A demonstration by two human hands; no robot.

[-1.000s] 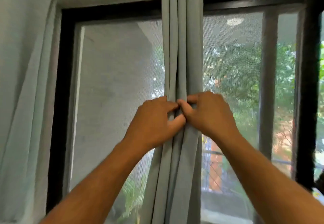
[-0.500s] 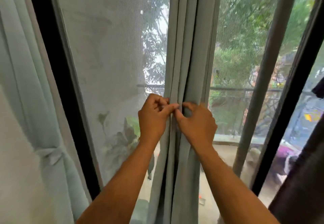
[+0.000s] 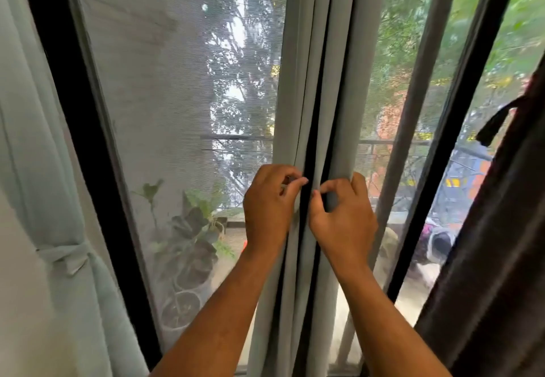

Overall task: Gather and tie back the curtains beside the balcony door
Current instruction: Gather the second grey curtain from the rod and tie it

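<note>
We take the middle curtain (image 3: 318, 81) as our landmark: a pale grey-green bundle hanging in tight vertical folds in front of the screened glass, between the black door frame (image 3: 73, 111) to its left and a slimmer black frame bar (image 3: 460, 128) to its right. Our left hand (image 3: 269, 208) pinches the folds on its left edge, thumb and forefinger curled on the cloth; our right hand (image 3: 343, 220) grips the folds on its right edge, fingers hooked round them. The hands sit just apart, with a dark gap between pleats showing. We judge the gathering step is in hand, with no tie yet round this bundle. Far left of it, another curtain (image 3: 44, 146) already wears a knotted band (image 3: 63, 254). Next we need one hand to hold the bundle while the other finds a tie; none shows near it.
</note>
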